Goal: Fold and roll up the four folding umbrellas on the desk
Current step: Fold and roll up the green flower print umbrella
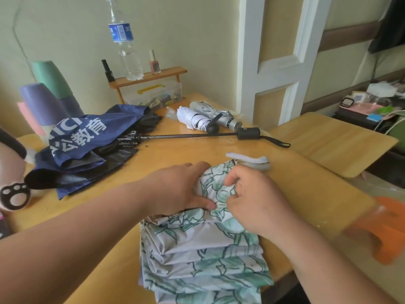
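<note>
Some floral umbrella (203, 244) folds overhang desk's (302, 185) near edge.

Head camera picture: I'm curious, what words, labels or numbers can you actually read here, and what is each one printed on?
"公教育": white print on the navy umbrella.
Latin capitals above it on the same canopy: cut off by folds, not readable.
Water bottle label: a barcode and white characters, too blurred to read.
Floral umbrella: no writing shows.
</note>
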Demonstrator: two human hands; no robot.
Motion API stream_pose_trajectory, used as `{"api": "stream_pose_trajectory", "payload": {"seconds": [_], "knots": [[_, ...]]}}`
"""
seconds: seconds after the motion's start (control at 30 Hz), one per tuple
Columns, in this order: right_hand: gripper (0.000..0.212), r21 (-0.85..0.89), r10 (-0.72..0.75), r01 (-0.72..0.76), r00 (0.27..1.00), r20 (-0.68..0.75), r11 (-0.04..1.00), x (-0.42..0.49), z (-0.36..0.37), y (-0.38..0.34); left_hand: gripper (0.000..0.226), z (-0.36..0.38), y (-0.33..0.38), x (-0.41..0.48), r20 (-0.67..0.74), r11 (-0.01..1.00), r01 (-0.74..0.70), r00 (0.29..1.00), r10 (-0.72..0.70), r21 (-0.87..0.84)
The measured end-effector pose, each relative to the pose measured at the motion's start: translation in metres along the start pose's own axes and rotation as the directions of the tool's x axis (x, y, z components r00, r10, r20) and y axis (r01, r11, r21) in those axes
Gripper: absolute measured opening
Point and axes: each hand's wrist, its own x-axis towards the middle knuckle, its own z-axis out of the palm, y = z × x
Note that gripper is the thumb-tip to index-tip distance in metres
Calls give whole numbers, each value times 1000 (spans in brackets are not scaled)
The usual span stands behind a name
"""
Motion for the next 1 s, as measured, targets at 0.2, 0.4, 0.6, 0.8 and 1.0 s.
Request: {"api": "stream_pose_trajectory", "payload": {"seconds": [0.2, 0.4, 0.6, 0.8, 1.0], "knots": [[50, -437, -371, 416, 909, 187, 797, 37, -44, -21, 68, 1, 5, 1, -37, 994, 98, 994, -100, -55], [53, -457, -143, 446, 818, 558, 770, 70, -49, -32, 55, 4, 4, -1, -88, 990, 121, 988, -127, -70], [55, -535, -266, 538, 823, 502, 651, 61, -61, -57, 49, -13, 6, -13, -90, 989, 101, 990, -111, -109], [64, -559, -289, 561, 815, 503, 611, 48, -51, -81, 56, -30, -10, -35, 102, 981, 83, 993, -66, -174], [66, -577, -187, 596, 768, 612, 558, 39, -30, -105, 55, -25, -27, -60, 111, 952, 47, 994, -14, -302]]}}
